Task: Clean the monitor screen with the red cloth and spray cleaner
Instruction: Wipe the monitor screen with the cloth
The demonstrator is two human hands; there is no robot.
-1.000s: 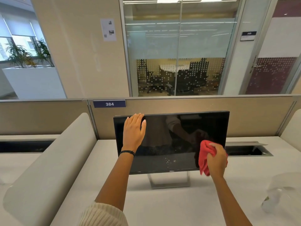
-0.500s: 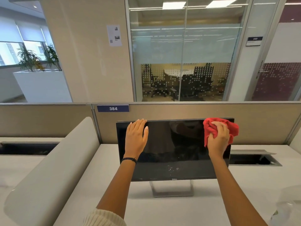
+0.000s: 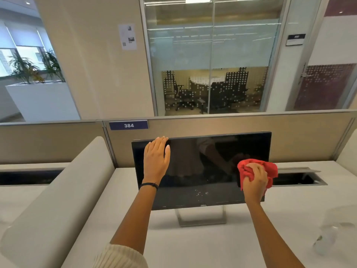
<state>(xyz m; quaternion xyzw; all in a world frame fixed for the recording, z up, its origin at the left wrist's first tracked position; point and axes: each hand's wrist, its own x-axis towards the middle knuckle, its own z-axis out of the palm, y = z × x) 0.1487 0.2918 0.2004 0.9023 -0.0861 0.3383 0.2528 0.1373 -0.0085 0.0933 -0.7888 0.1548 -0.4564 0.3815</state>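
A black monitor (image 3: 201, 167) stands on a metal foot on the white desk. My left hand (image 3: 156, 159) lies flat on the screen's upper left part, fingertips at the top edge. My right hand (image 3: 254, 182) grips the bunched red cloth (image 3: 268, 167) and presses it against the right side of the screen, about mid-height. Small droplets (image 3: 201, 193) speckle the lower middle of the screen. The clear spray bottle (image 3: 332, 231) stands blurred on the desk at the far right.
A beige partition (image 3: 212, 126) with a "384" label (image 3: 128, 125) runs behind the monitor. A padded divider (image 3: 63, 194) borders the desk on the left. An open cable slot (image 3: 297, 177) lies right of the screen. White desk (image 3: 212, 248) spreads in front.
My right hand with the cloth went from the screen's lower right up to the top right corner, then came back down to mid-height. My left hand has stayed on the upper left.
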